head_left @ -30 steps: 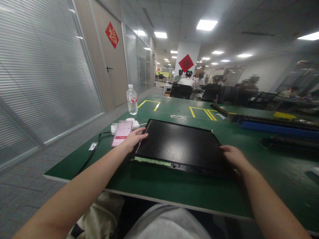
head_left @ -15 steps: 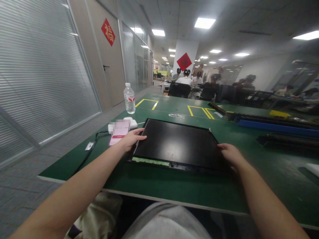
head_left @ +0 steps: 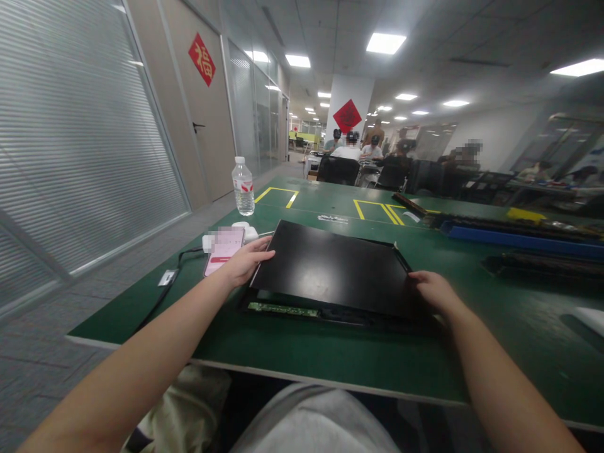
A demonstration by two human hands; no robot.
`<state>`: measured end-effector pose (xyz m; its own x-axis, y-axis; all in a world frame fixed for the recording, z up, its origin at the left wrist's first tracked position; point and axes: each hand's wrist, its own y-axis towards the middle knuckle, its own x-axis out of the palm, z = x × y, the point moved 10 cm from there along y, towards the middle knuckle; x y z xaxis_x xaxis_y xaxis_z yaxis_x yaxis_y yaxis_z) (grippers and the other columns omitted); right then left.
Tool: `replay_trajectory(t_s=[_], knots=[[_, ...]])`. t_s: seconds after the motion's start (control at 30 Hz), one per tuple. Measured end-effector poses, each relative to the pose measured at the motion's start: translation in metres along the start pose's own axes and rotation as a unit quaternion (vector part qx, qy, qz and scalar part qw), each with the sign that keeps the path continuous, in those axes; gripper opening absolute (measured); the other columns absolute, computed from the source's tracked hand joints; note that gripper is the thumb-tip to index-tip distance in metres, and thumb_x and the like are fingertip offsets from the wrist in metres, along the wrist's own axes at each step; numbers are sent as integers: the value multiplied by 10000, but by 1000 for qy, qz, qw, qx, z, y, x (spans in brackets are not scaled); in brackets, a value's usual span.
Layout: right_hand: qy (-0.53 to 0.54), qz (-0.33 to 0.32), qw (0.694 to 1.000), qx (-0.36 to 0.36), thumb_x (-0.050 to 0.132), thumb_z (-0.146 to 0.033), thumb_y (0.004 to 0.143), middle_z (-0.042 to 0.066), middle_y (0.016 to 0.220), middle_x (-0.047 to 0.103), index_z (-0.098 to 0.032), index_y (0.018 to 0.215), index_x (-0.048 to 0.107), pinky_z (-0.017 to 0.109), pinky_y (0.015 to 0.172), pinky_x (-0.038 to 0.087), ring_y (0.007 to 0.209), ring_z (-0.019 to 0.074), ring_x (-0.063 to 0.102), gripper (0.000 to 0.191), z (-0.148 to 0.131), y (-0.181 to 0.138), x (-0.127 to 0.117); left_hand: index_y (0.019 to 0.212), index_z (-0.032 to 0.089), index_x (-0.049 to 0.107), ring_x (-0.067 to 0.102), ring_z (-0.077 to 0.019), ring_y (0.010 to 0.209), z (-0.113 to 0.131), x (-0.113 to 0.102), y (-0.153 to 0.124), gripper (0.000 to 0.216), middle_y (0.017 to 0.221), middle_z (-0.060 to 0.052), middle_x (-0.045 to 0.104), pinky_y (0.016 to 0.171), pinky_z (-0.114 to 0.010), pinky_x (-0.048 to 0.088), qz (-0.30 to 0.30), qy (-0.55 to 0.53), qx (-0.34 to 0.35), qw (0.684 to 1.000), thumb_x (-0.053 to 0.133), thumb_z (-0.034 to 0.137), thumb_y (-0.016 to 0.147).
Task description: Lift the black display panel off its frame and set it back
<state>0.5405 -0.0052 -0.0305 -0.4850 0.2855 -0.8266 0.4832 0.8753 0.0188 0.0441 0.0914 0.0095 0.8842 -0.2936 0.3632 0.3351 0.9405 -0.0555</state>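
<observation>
A black display panel [head_left: 335,264] is in front of me, its left side tilted up out of a black frame [head_left: 368,319]. A green circuit board strip [head_left: 283,309] shows along the frame's near edge. My left hand [head_left: 248,261] grips the panel's left edge, thumb on top and fingers partly hidden beneath. At the opposite edge, my right hand [head_left: 433,289] has its fingers closed on the panel's right side, close to the frame. How far its fingers reach under the panel is hidden.
On the green table [head_left: 302,352], a phone [head_left: 225,248] and white adapters [head_left: 243,229] lie to the left with a cable. A water bottle [head_left: 244,189] stands behind them. Blue and black long parts [head_left: 519,233] lie at right. Several people sit farther back.
The panel's left and near edges have risen off the frame, with my left hand on it. A gap over the circuit board strip has opened. My right hand has hardly moved.
</observation>
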Motion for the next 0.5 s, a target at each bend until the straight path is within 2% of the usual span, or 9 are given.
replay_trajectory(t_s=[0.2,0.4,0.5], knots=[[2,-2,1000,6,516,-40,650,97,1091,728,-164,1120,729,302,856,506,977,233,678,531,0,0,1,1188,154,657,657,-276,1107,9,8,-2,563,1235,-107,686,922,-364,547,-17,19,28,999,750,90,636],[11,-1,1000,6,529,-63,681,101,1079,722,-162,1093,726,305,854,496,955,227,673,467,-3,-2,0,1255,161,612,631,-292,1158,13,11,-3,629,1258,-112,676,964,-388,527,-23,30,39,999,739,108,640],[29,32,999,17,577,-196,760,94,1038,715,-173,1263,633,298,786,510,863,210,674,506,-1,-4,-7,1303,162,572,611,-292,1190,16,12,-4,675,1311,-117,644,994,-389,508,-31,43,55,997,740,127,650]])
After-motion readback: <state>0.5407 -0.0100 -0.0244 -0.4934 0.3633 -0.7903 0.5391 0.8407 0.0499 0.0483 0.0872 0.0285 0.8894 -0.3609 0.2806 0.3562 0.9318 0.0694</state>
